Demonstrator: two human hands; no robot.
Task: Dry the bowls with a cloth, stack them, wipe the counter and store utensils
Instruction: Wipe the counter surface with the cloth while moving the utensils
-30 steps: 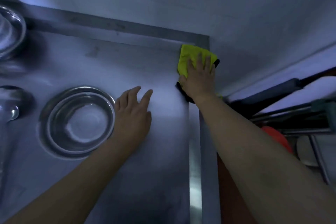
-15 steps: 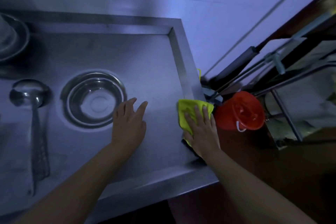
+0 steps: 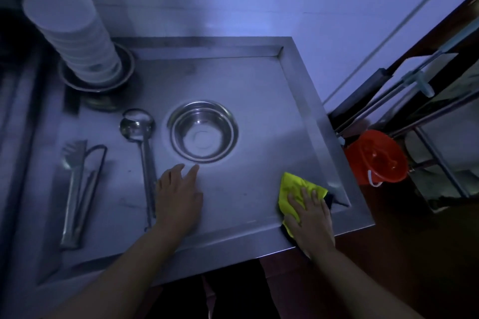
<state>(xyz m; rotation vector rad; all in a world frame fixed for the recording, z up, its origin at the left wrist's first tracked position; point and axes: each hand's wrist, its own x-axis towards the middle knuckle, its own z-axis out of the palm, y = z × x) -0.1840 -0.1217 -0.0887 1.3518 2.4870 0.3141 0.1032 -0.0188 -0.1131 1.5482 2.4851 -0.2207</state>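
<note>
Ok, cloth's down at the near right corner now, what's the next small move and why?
Probably sweep the yellow cloth leftward along the counter's near edge, toward the left hand. The right hand presses it flat in the near right corner, so that side looks covered, while the stretch in front of the steel bowl lies beside it.

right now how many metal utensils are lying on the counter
2. The ladle lies just left of the steel bowl, its handle running toward the left hand. The tongs lie further left, near the counter's left edge. Others may sit outside the view.
</note>
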